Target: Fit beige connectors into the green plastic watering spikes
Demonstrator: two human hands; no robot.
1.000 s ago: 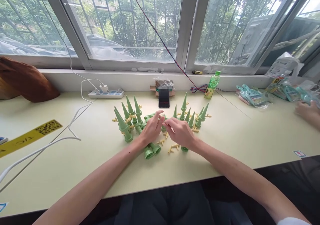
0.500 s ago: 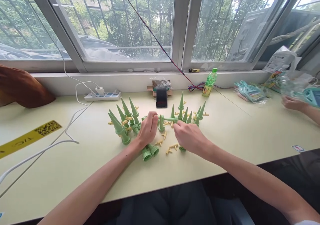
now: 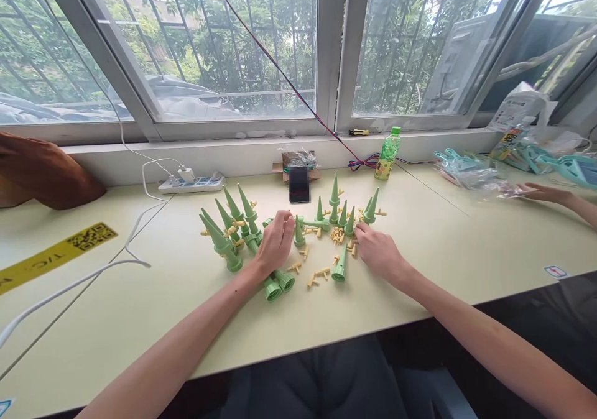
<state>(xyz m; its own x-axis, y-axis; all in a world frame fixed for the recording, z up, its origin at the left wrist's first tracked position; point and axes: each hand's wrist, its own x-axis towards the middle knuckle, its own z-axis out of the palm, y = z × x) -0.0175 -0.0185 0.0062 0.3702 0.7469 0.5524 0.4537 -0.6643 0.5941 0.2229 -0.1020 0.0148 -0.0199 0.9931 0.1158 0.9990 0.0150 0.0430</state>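
My left hand (image 3: 276, 240) is closed above the middle of the group, its fingers curled together; what is inside them is hidden. Beside it stands a small green cone-shaped spike (image 3: 299, 235), and two green spikes with open, threaded ends (image 3: 282, 281) lie under its wrist. My right hand (image 3: 380, 251) has its fingertips drawn together low at the right of the pile of small yellow T-shaped valves (image 3: 336, 235); anything between them is too small to make out. Just left of it, another green spike (image 3: 340, 271) lies with its open end toward me.
Several upright green spikes (image 3: 219, 239) stand at the left, with more at the right. A black device (image 3: 299, 186), a drink bottle (image 3: 388, 155) and a power strip (image 3: 196, 183) line the back. Another person's hand (image 3: 545, 193) is at the far right near plastic-wrapped items (image 3: 471, 173).
My right hand has moved right and slightly down, uncovering the yellow valves and the lying spike. My left hand stays in place. The other person's hand has lowered and opened.
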